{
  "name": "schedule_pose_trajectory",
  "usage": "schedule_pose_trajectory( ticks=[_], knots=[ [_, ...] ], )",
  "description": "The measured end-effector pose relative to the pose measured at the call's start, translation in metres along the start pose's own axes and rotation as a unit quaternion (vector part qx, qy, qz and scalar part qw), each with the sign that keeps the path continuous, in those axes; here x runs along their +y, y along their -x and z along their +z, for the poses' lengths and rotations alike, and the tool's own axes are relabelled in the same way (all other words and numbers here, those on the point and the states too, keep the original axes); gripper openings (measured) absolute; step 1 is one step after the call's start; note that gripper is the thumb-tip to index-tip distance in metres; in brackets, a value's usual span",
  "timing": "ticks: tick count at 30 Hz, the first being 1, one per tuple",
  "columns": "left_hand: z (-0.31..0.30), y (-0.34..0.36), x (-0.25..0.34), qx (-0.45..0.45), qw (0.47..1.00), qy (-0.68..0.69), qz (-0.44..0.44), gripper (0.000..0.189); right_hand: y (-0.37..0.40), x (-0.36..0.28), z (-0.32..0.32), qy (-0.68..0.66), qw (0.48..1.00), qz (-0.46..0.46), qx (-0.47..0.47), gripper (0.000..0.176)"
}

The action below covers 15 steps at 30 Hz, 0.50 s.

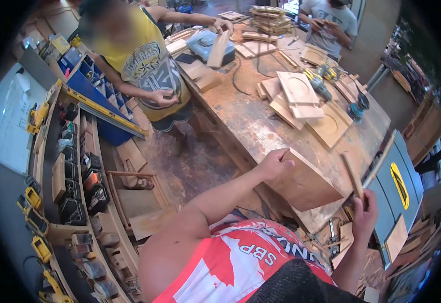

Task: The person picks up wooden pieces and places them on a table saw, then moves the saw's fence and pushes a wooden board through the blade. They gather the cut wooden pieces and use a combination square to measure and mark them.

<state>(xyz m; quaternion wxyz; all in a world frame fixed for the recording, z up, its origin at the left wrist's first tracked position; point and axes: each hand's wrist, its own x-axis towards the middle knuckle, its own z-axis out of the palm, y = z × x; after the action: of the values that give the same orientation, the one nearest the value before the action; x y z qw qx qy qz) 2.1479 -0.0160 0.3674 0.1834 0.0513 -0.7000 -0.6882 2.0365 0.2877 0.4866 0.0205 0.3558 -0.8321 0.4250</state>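
Note:
My left hand (pixel 276 165) is closed on the upper left corner of a flat wooden board (pixel 304 183), which it holds tilted at the near edge of the workbench. In my right hand (pixel 365 214) is a narrow wooden strip (pixel 352 174), gripped near its lower end and pointing up and away from me. The strip is to the right of the board, apart from it. Beyond them on the workbench (pixel 261 134) lie stacked wooden panels (pixel 299 91) with round grooves, a yellow cordless drill (pixel 319 83) and a teal sander (pixel 357 108).
Across the bench's left side, a co-worker in a yellow top (pixel 147 60) holds a wooden piece (pixel 218 49) near a blue case (pixel 208 45). Another person (pixel 331 25) stands at the far end. Shelves (pixel 86 166) with tools line the left; a grey table (pixel 395 182) stands right.

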Motion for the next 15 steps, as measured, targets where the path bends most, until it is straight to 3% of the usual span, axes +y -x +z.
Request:
schedule_pose_trajectory(
  ticks=[2, 4, 6, 10, 12, 15],
  knots=[
    [-0.050, -0.004, -0.018, 0.024, 1.000, 0.000, 0.012, 0.038, -0.015, -0.008, 0.030, -0.002, 0.997, 0.039, 0.066, 0.020],
    [-0.093, -0.008, -0.040, 0.148, 0.985, 0.085, -0.011, 0.032, -0.027, 0.022, 0.070, 0.011, 0.997, 0.038, 0.073, 0.021],
    [-0.137, -0.013, -0.054, 0.192, 0.967, 0.160, -0.054, 0.031, -0.034, 0.045, 0.116, 0.038, 0.989, 0.141, 0.031, 0.019],
    [-0.193, -0.019, -0.103, 0.313, 0.884, 0.315, -0.144, 0.030, -0.034, 0.063, 0.214, 0.063, 0.992, 0.091, -0.055, 0.016],
    [-0.201, -0.019, -0.114, 0.336, 0.865, 0.342, -0.147, 0.030, -0.040, 0.040, 0.252, 0.052, 0.991, 0.095, -0.074, 0.017],
    [-0.214, -0.018, -0.132, 0.297, 0.866, 0.339, -0.216, 0.035, -0.057, 0.032, 0.304, 0.059, 0.991, 0.069, -0.094, 0.017]
  ],
)
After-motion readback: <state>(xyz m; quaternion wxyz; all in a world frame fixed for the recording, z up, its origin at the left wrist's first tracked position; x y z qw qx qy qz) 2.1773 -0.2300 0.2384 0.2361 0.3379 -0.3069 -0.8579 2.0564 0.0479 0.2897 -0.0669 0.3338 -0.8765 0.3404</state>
